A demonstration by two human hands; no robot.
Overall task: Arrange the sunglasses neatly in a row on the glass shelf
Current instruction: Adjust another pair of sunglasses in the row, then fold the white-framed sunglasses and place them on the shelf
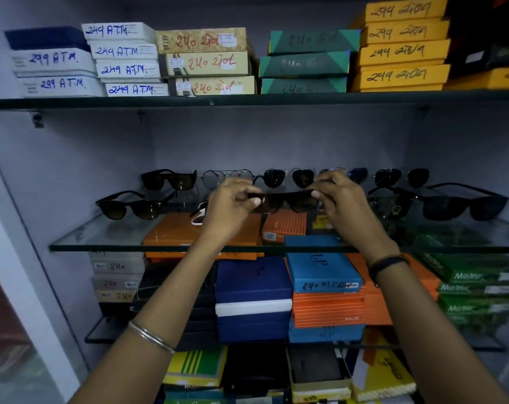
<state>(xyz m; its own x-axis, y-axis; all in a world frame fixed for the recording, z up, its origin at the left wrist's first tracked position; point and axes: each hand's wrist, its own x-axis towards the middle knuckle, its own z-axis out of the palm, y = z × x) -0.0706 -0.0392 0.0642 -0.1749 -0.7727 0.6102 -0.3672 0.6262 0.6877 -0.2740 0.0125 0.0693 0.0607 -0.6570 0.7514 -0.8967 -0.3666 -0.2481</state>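
Both hands hold one pair of dark sunglasses (pixel 285 201) just above the middle of the glass shelf (pixel 101 243). My left hand (pixel 232 208) pinches its left end and my right hand (pixel 340 199) pinches its right end. Along the back of the shelf stands a row of several sunglasses, from a black pair (pixel 168 179) at the left to an aviator pair (pixel 401 177) at the right. In front, a brown-lensed black pair (pixel 130 207) lies at the left and a large black pair (pixel 463 205) at the right. Part of the back row is hidden behind my hands.
Stacked labelled boxes fill the upper shelf (pixel 247 100), among them white boxes (pixel 125 59) and yellow boxes (pixel 401 48). Under the glass shelf sit orange boxes (pixel 329 307), blue boxes (pixel 253 290) and green boxes (pixel 474 287). The cabinet's white side wall (pixel 28 214) stands at the left.
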